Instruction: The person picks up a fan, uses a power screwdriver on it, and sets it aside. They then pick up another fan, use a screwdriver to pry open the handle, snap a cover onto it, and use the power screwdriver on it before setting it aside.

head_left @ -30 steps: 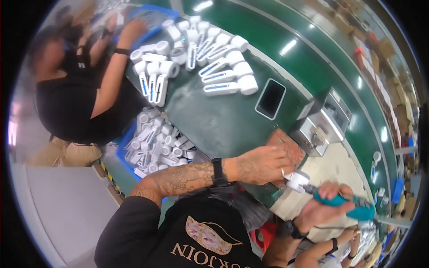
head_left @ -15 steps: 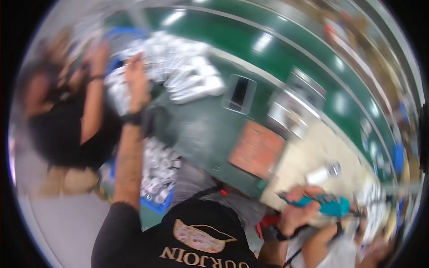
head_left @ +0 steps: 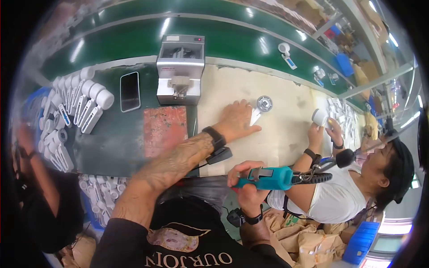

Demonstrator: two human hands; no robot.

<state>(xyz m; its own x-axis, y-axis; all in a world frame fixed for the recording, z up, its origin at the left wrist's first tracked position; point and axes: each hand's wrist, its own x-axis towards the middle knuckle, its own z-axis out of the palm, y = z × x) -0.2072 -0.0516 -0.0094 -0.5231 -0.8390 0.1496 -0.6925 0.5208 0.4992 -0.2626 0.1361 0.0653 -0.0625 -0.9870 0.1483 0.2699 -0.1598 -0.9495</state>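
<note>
My left hand (head_left: 237, 119) is over the pale part of the bench, fingers and thumb spread beside a white handheld fan (head_left: 264, 104). The fan lies with its round grey grille up, and its handle reaches into the gap between my thumb and fingers. No closed grip on it shows. My right hand (head_left: 248, 190), nearer my body, is wrapped round a teal electric screwdriver (head_left: 272, 178). The tool lies roughly level, with a black coiled cord and a hanger at its right end. Its tip is hidden by my fingers.
A silver screw feeder (head_left: 179, 71) stands at the bench's far edge, a phone (head_left: 130, 91) left of it. Nearer lies a worn red mat (head_left: 165, 129). White fans (head_left: 96, 100) are heaped at left. At right, a co-worker (head_left: 342, 187) holds a white round part (head_left: 319, 117).
The view has swung right and steadied. My left hand has gone from the heap of white fans to the single fan on the pale bench. My right hand still holds the screwdriver.
</note>
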